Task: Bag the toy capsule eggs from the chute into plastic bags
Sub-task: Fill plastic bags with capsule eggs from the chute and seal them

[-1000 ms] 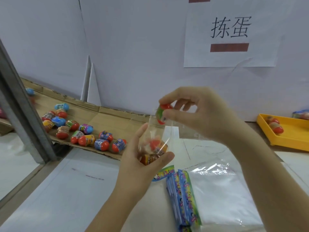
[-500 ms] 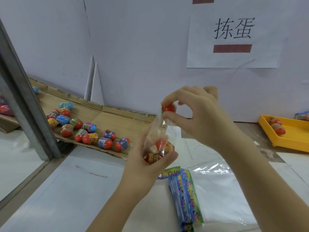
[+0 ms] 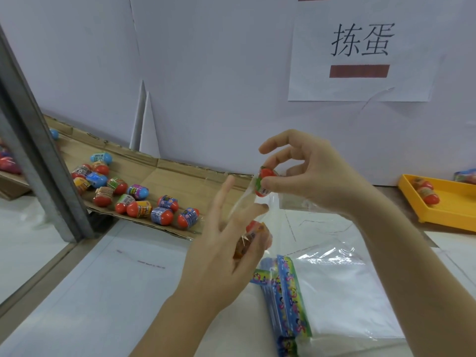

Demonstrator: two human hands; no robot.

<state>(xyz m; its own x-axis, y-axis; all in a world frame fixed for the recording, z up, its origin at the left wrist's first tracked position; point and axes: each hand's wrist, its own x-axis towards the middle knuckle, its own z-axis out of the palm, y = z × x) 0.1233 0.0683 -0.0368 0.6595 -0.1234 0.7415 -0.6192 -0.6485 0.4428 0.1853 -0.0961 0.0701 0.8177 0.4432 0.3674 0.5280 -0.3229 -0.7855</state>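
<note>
My left hand [image 3: 221, 253] holds a small clear plastic bag [image 3: 247, 202] from below, thumb and fingers round its lower part, where eggs [image 3: 251, 238] show through the film. My right hand [image 3: 306, 173] pinches a red and green capsule egg [image 3: 265, 180] at the bag's open mouth, index and middle fingers lifted. Several more capsule eggs [image 3: 140, 202] lie on the sloping cardboard chute [image 3: 185, 181] at the left.
A stack of clear bags with colourful header strips [image 3: 293, 302] lies on the white table below my hands. A yellow tray [image 3: 450, 212] holding bagged eggs stands at the right. A grey metal post [image 3: 38, 161] rises at the left; a white wall with a paper sign is behind.
My left hand has loosened, its fingers now spread up along the bag. My right hand has brought the egg down to the bag's mouth and raised its free fingers.
</note>
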